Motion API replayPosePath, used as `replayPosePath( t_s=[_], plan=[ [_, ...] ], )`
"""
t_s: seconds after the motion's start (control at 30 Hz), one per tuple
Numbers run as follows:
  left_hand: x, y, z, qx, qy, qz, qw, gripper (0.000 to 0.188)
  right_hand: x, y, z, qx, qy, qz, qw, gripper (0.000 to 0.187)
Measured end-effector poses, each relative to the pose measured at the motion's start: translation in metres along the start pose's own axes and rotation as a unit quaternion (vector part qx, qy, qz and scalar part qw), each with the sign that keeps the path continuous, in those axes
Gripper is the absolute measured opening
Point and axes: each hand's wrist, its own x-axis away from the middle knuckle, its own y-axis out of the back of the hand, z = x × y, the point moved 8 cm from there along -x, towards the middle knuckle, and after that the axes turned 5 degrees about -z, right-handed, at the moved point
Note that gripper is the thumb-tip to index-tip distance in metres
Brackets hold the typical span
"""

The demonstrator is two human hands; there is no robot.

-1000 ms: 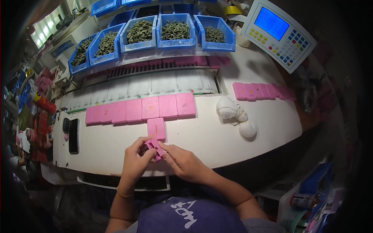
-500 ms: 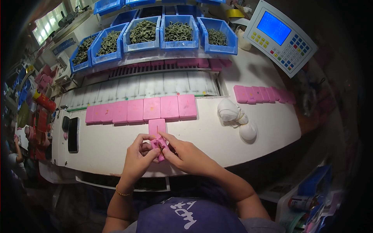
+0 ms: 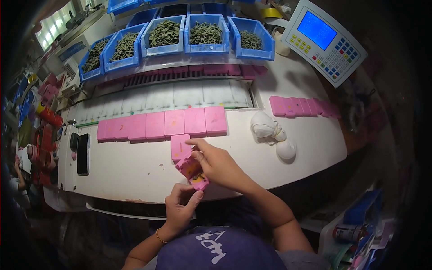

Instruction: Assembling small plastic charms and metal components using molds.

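Near the front edge of the white table, a pink rubber mould (image 3: 184, 169) is spread apart between my hands, its hollow inside showing with some yellow patches. My left hand (image 3: 181, 208) pinches the lower end of it between thumb and fingers. Higher up, my right hand (image 3: 220, 165) grips the mould's upper right side, with its index finger stretched over a flat pink block (image 3: 179, 146). That block lies just beyond the mould, touching a row of similar pink blocks (image 3: 155, 125). What sits deep inside the mould is too small to make out.
Blue bins (image 3: 207, 47) of green curled pieces stand at the back. A keypad panel with a blue screen (image 3: 317, 29) is at upper right. White cloth pouch (image 3: 264, 126) and more pink blocks (image 3: 294, 107) lie right; a phone (image 3: 83, 155) lies left.
My hands have moved apart, the left down toward me and the right slightly up and right. The mould between them has opened wider and its inside shows.
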Motion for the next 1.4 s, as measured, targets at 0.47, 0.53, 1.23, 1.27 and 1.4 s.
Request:
replayPosePath(
  t_s=[0.47,0.53,1.23,1.27,1.4],
  plan=[
    [-0.050,0.010,-0.043,-0.265,-0.169,-0.034,0.949,0.020,0.025,0.000,-0.010,-0.068,0.111,-0.028,0.991,0.034],
    [-0.059,0.027,-0.023,-0.233,-0.084,-0.060,0.967,0.027,0.035,0.010,-0.020,-0.011,0.113,-0.094,0.989,0.034],
    [-0.061,0.043,-0.032,-0.283,0.014,0.094,0.954,0.033,0.059,-0.003,0.001,-0.114,-0.071,0.085,0.987,0.053],
    [-0.061,0.041,-0.028,-0.340,0.016,0.119,0.933,0.033,0.065,-0.007,0.000,-0.072,-0.038,0.070,0.994,0.056],
    [-0.056,0.035,-0.014,-0.360,0.050,0.139,0.921,0.035,0.080,-0.016,0.018,-0.029,0.067,0.024,0.997,0.061]
  ],
)
